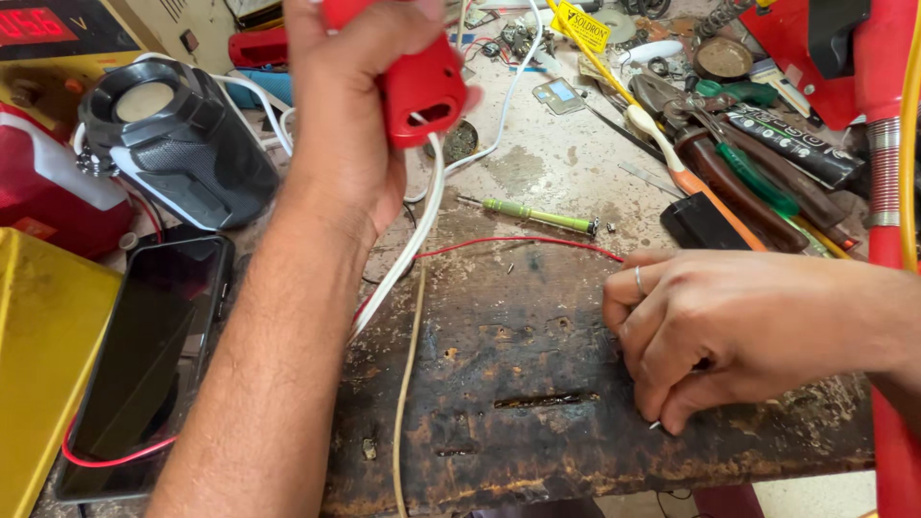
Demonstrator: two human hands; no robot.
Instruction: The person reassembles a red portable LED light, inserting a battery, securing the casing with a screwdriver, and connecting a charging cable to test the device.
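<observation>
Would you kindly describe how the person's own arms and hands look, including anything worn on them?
Both forearms are bare, with no sleeve in view and no gloves or watch. The left hand shows no ring or band on what is visible. The right hand wears a thin silver-coloured ring on one finger. No markings or bandages show on either arm.

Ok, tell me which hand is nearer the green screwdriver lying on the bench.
Right, narrowly. The right hand rests on the scorched board just below and right of the green screwdriver. The left hand is raised up and to its left, gripping a red tool.
</observation>
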